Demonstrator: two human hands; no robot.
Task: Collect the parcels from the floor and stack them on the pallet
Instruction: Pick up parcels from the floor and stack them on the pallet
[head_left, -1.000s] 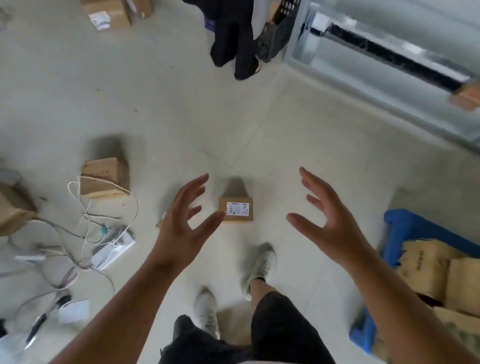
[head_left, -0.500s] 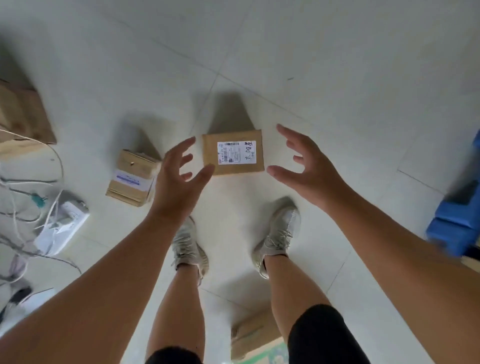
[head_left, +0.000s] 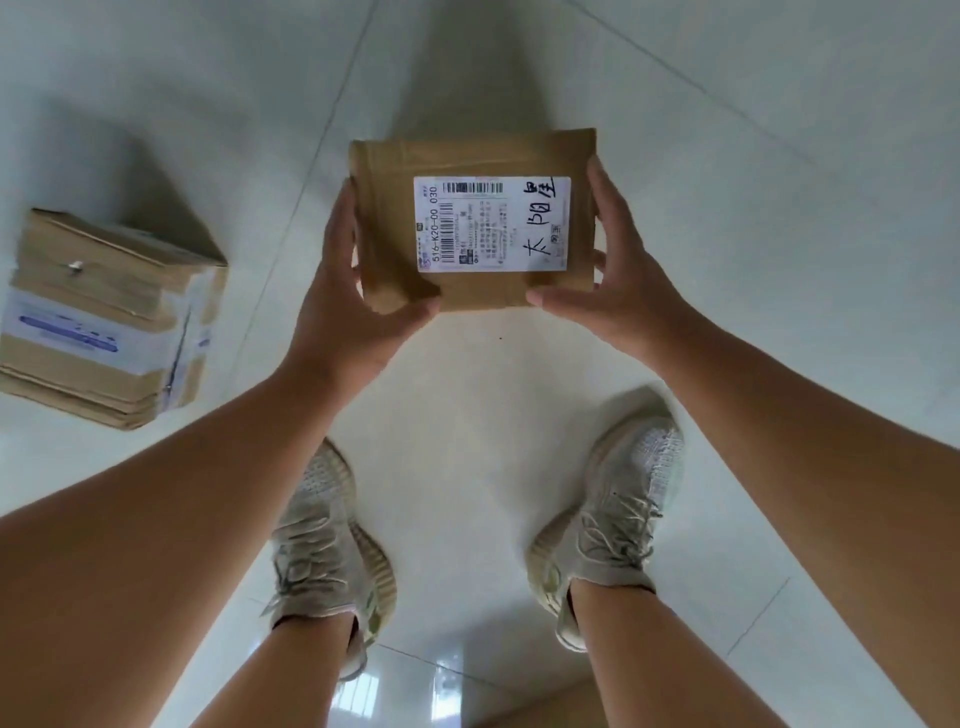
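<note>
1. Nearest the camera, 2 pale knit shoes (head_left: 613, 514) are planted apart on the glossy tiled floor (head_left: 779, 156). This wide stance is judged to steady the bend down to the parcel.

2. The left hand (head_left: 343, 306) is set against the left side of the parcel (head_left: 395, 249). The fingers are laid along that edge and the thumb is hooked under the near left corner. The hand is partly closed around the parcel.

3. The right hand (head_left: 618, 291) is applied in mirror fashion. The fingers are extended along the right side and the thumb is pressed at the near edge. A 2-sided clamp is thereby formed, judged suited to lifting a flat box level.

4. The parcel is a flat brown carton, positioned ahead of the shoes and between both hands. Whether it is resting on the floor or has been raised clear of it cannot be told.

5. A white shipping label (head_left: 491, 223) is fixed to the top face of the parcel. The code "516-K20-00 030" is printed along its left margin, with barcodes beside it and above. Large handwritten characters are marked at the right side of the label. The small print is too fine to be read.

6. A second carton (head_left: 104, 317) is standing on the floor to the left, well apart from the hands. It bears a white label with a blue band, the text being illegible. It is judged to be awaiting collection.

7. The pallet is not in view.
</note>
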